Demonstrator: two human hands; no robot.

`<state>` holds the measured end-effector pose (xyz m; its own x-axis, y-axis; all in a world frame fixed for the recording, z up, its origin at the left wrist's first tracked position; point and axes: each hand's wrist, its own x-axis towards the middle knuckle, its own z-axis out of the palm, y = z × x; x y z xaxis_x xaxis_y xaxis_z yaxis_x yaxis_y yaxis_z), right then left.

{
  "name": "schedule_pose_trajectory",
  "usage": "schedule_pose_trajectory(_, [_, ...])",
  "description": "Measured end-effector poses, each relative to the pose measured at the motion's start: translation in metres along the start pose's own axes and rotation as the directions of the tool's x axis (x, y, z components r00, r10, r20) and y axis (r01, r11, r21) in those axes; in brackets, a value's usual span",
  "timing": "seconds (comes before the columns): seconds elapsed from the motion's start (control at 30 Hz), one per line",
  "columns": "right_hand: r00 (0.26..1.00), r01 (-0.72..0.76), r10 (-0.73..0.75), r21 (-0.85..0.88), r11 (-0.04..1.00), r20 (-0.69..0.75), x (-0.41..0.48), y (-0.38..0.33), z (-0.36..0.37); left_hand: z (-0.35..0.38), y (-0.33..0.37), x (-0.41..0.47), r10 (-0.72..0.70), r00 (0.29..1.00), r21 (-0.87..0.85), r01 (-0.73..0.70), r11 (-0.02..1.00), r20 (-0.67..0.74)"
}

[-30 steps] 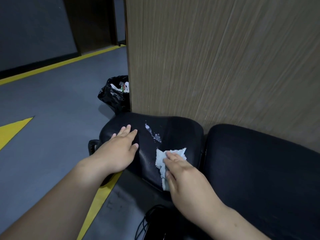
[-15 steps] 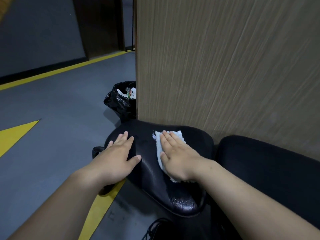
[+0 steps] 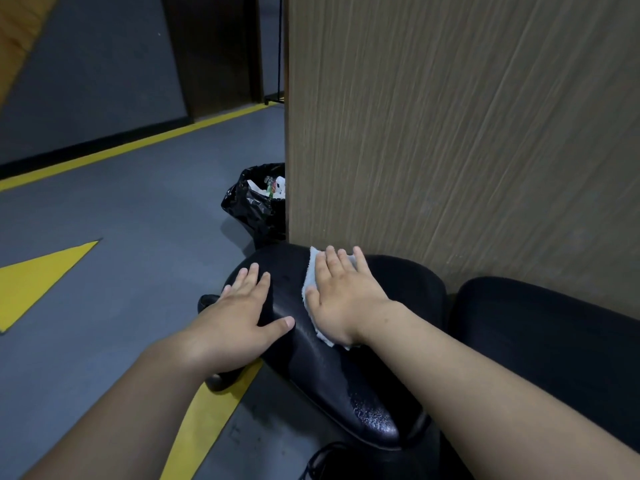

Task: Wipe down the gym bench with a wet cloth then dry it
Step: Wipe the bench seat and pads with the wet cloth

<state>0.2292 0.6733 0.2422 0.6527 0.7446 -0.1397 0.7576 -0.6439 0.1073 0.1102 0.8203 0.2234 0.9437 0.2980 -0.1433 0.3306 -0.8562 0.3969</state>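
Note:
The black padded gym bench seat [image 3: 398,289] stands against a wooden panel, with a second black pad [image 3: 540,341] to its right. A white cloth [image 3: 311,271] lies flat on the seat's far side. My right hand [image 3: 343,296] presses down on the cloth with its fingers spread, covering most of it. My left hand [image 3: 239,317] rests flat on the seat's left edge, fingers apart, holding nothing. A wet sheen shows on the near end of the seat [image 3: 370,414].
A tall wooden panel [image 3: 450,133] rises right behind the bench. A black rubbish bag [image 3: 252,206] with litter sits on the grey floor at the panel's corner. Yellow floor stripes [image 3: 207,410] run under and left of the seat. A dark cable [image 3: 318,459] lies below.
My right hand has slid the cloth from the seat's near middle up to its far edge, over the water drops seen earlier. My left hand has stayed on the left edge.

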Motion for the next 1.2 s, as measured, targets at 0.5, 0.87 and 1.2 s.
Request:
schedule_pose_trajectory(0.5, [0.996, -0.077, 0.081, 0.144, 0.987, -0.023, -0.099, 0.061, 0.03, 0.005, 0.005, 0.002, -0.051, 0.999, 0.021, 0.051, 0.998, 0.006])
schedule_pose_trajectory(0.87, [0.994, -0.023, 0.039, 0.153, 0.988, -0.102, -0.101, 0.023, 0.03, 0.006, 0.003, 0.001, -0.054, 0.998, 0.038, 0.053, 0.998, 0.014])
schedule_pose_trajectory(1.2, [0.983, 0.118, -0.097, 0.137, 0.984, -0.154, -0.105, 0.026, 0.031, 0.007, 0.001, -0.005, -0.022, 0.999, 0.025, 0.023, 0.999, -0.026])
